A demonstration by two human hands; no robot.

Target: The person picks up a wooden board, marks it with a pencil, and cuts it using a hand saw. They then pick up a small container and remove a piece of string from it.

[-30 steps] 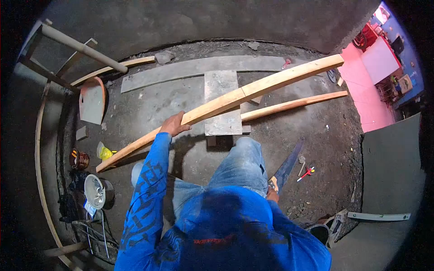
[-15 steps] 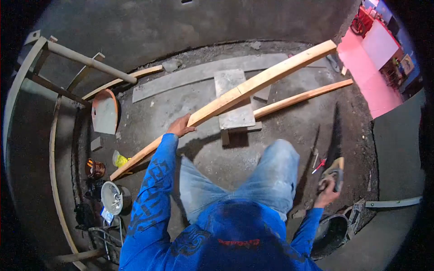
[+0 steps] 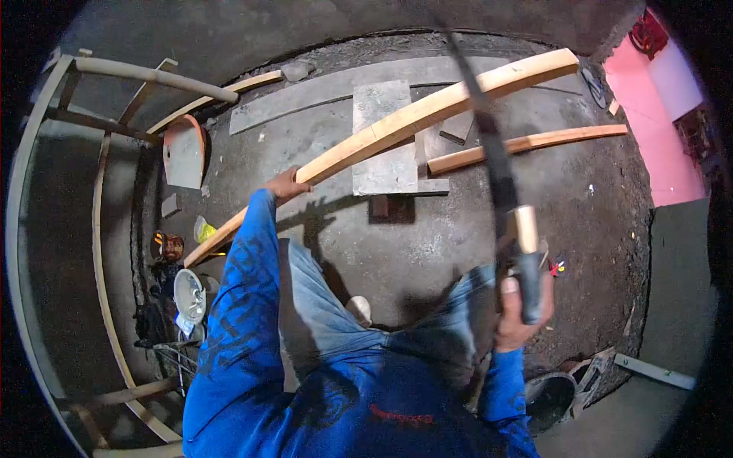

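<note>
Two hands are busy: the left hand (image 3: pixel 286 185) clamps on the long plank (image 3: pixel 397 126), which slants across the small bench (image 3: pixel 384 164) with its far end up right. Nearer, the right hand (image 3: pixel 518 314) grips a handsaw (image 3: pixel 500 183), its blade pointing away over the plank.

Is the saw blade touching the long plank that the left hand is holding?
Cannot tell. In the head view the saw, raised in the right hand, crosses in front of the plank, held by the left hand, but overlap alone shows neither contact nor gap.
</note>
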